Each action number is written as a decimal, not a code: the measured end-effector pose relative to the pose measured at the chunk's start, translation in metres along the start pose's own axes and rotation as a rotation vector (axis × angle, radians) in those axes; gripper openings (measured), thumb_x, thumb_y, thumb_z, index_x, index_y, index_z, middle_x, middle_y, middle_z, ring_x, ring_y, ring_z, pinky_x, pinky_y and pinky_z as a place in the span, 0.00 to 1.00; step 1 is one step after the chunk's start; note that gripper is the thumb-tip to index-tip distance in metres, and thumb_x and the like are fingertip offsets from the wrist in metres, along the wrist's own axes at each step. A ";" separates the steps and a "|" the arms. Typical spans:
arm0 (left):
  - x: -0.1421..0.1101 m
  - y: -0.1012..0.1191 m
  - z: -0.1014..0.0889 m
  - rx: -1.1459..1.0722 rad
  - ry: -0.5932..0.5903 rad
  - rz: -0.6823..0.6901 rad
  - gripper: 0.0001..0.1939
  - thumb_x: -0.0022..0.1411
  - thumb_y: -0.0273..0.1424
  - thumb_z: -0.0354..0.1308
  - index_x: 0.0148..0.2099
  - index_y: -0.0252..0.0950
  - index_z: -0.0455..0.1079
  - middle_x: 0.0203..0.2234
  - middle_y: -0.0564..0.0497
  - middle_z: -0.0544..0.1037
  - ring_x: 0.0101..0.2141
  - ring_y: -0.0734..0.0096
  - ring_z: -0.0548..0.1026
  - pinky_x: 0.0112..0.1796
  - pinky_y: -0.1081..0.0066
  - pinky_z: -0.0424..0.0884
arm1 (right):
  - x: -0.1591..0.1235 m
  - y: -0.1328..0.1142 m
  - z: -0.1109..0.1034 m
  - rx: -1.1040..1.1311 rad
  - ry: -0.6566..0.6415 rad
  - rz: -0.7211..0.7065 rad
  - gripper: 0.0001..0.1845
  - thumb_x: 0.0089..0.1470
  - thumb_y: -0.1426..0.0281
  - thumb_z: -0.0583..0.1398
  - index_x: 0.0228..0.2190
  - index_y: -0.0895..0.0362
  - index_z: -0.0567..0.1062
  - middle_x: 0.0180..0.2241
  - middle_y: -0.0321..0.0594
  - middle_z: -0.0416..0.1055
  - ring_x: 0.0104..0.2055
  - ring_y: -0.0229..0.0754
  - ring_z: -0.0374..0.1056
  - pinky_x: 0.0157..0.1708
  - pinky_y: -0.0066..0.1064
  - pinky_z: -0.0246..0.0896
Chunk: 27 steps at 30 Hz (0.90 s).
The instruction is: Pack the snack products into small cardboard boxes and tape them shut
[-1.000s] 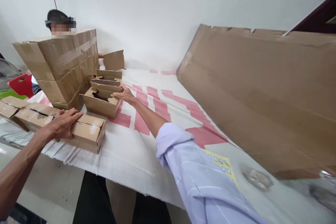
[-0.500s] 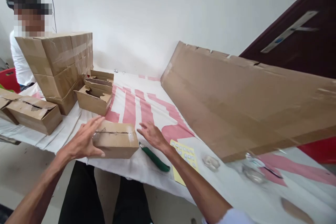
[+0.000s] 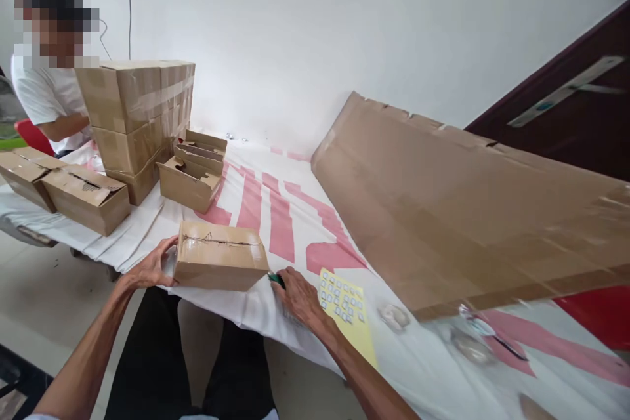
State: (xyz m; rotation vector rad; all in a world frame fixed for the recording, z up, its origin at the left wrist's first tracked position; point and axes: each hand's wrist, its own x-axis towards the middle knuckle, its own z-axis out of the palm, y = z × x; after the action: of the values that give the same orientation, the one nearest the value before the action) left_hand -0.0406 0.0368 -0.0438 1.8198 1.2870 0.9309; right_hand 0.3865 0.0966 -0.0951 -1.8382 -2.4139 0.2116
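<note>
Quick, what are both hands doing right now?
Left hand: holding the cardboard box at its left end.
Right hand: over the green tool; whether it's closed can't be told.

Your left forearm (image 3: pixel 88 356), bare, slants up from the lower left; your right forearm (image 3: pixel 364 367), bare too, slants up from the lower right. The left wrist (image 3: pixel 126 282) bends inward, turning the palm of your left hand (image 3: pixel 151 268) toward the right, its fingers (image 3: pixel 170 244) curved and set apart from the thumb (image 3: pixel 166 281). Your right hand (image 3: pixel 298 292) is palm down, its fingers curled, knuckles forward. The hands are well apart.
</note>
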 end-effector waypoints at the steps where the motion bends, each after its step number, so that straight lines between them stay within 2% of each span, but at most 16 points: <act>1: -0.001 0.003 0.002 -0.035 -0.001 -0.016 0.56 0.46 0.40 0.75 0.75 0.43 0.56 0.66 0.39 0.67 0.68 0.39 0.65 0.63 0.42 0.69 | -0.001 0.000 0.001 -0.002 -0.002 0.002 0.10 0.68 0.66 0.56 0.44 0.54 0.76 0.47 0.45 0.75 0.53 0.49 0.71 0.43 0.34 0.59; 3: -0.003 0.012 0.009 -0.087 0.017 -0.034 0.57 0.45 0.37 0.76 0.75 0.45 0.56 0.65 0.40 0.64 0.69 0.39 0.63 0.63 0.41 0.68 | -0.003 0.001 0.002 -0.007 -0.003 0.010 0.11 0.68 0.65 0.56 0.45 0.54 0.76 0.47 0.45 0.75 0.53 0.49 0.71 0.44 0.34 0.60; 6: -0.006 0.029 0.020 -0.098 0.078 0.017 0.57 0.44 0.34 0.76 0.74 0.48 0.56 0.62 0.43 0.63 0.66 0.42 0.64 0.61 0.42 0.71 | -0.004 0.002 0.001 0.016 -0.002 0.008 0.12 0.66 0.64 0.57 0.45 0.55 0.77 0.47 0.46 0.75 0.52 0.50 0.72 0.45 0.36 0.63; 8: -0.006 0.041 0.027 -0.098 0.109 0.061 0.57 0.43 0.33 0.77 0.73 0.47 0.57 0.61 0.44 0.63 0.65 0.44 0.65 0.61 0.44 0.72 | -0.001 0.003 -0.008 0.099 0.036 0.015 0.13 0.65 0.63 0.57 0.44 0.55 0.78 0.44 0.46 0.76 0.48 0.49 0.73 0.44 0.36 0.65; 9: -0.005 0.047 0.029 -0.093 0.123 0.077 0.57 0.43 0.32 0.76 0.73 0.47 0.57 0.60 0.44 0.63 0.64 0.45 0.65 0.60 0.45 0.72 | 0.001 0.003 -0.017 0.161 0.096 0.027 0.14 0.65 0.63 0.56 0.44 0.55 0.79 0.43 0.46 0.76 0.45 0.49 0.73 0.43 0.37 0.66; 11: -0.004 0.058 0.033 -0.064 0.140 0.095 0.56 0.42 0.31 0.76 0.72 0.44 0.58 0.60 0.43 0.64 0.63 0.45 0.65 0.60 0.46 0.72 | 0.004 -0.005 -0.046 0.305 0.315 0.039 0.17 0.66 0.62 0.53 0.43 0.56 0.79 0.40 0.47 0.76 0.42 0.49 0.73 0.41 0.39 0.69; 13: -0.003 0.068 0.036 -0.026 0.146 0.100 0.55 0.43 0.31 0.75 0.72 0.43 0.58 0.61 0.42 0.64 0.62 0.44 0.66 0.60 0.46 0.72 | 0.003 -0.025 -0.085 0.416 0.585 -0.030 0.18 0.67 0.61 0.53 0.42 0.56 0.80 0.40 0.49 0.76 0.43 0.51 0.73 0.41 0.42 0.72; 14: -0.002 0.073 0.037 -0.009 0.145 0.100 0.54 0.44 0.31 0.75 0.71 0.42 0.57 0.62 0.41 0.65 0.62 0.44 0.66 0.60 0.46 0.71 | 0.001 -0.040 -0.107 0.438 0.674 -0.124 0.17 0.68 0.60 0.54 0.43 0.54 0.80 0.42 0.49 0.76 0.44 0.52 0.73 0.43 0.43 0.72; 16: -0.001 0.082 0.041 0.019 0.150 0.096 0.54 0.44 0.31 0.75 0.71 0.41 0.57 0.62 0.40 0.65 0.62 0.44 0.65 0.61 0.45 0.69 | -0.007 -0.078 -0.145 0.394 0.730 -0.388 0.12 0.68 0.63 0.59 0.45 0.51 0.81 0.44 0.48 0.76 0.49 0.53 0.72 0.49 0.48 0.71; 18: 0.000 0.090 0.045 0.053 0.170 0.087 0.54 0.43 0.31 0.75 0.70 0.40 0.57 0.62 0.40 0.65 0.62 0.43 0.65 0.61 0.45 0.68 | -0.013 -0.117 -0.172 0.287 0.650 -0.679 0.09 0.66 0.68 0.62 0.45 0.50 0.82 0.44 0.46 0.77 0.49 0.53 0.71 0.51 0.49 0.69; 20: 0.000 0.097 0.048 0.091 0.191 0.085 0.53 0.42 0.31 0.75 0.69 0.40 0.58 0.61 0.40 0.66 0.61 0.42 0.65 0.61 0.45 0.67 | -0.014 -0.149 -0.183 0.111 0.513 -0.857 0.06 0.64 0.70 0.66 0.43 0.52 0.82 0.44 0.46 0.77 0.50 0.53 0.69 0.51 0.47 0.67; 23: 0.001 0.106 0.052 0.124 0.200 0.094 0.51 0.43 0.30 0.75 0.68 0.39 0.59 0.59 0.40 0.66 0.61 0.43 0.64 0.61 0.45 0.67 | -0.005 -0.172 -0.182 -0.164 0.363 -0.912 0.03 0.60 0.70 0.70 0.37 0.56 0.82 0.42 0.46 0.77 0.49 0.52 0.68 0.48 0.44 0.65; 27: 0.004 0.115 0.053 0.150 0.196 0.096 0.50 0.43 0.31 0.75 0.68 0.40 0.59 0.59 0.41 0.67 0.61 0.42 0.65 0.61 0.44 0.67 | 0.008 -0.176 -0.181 -0.363 0.282 -0.887 0.06 0.62 0.70 0.69 0.31 0.57 0.82 0.40 0.46 0.76 0.47 0.51 0.68 0.45 0.42 0.63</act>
State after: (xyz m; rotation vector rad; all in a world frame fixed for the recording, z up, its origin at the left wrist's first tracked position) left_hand 0.0575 0.0039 0.0300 1.9590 1.4327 1.1139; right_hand 0.2469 0.0669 0.1130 -0.6330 -2.8722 -0.5399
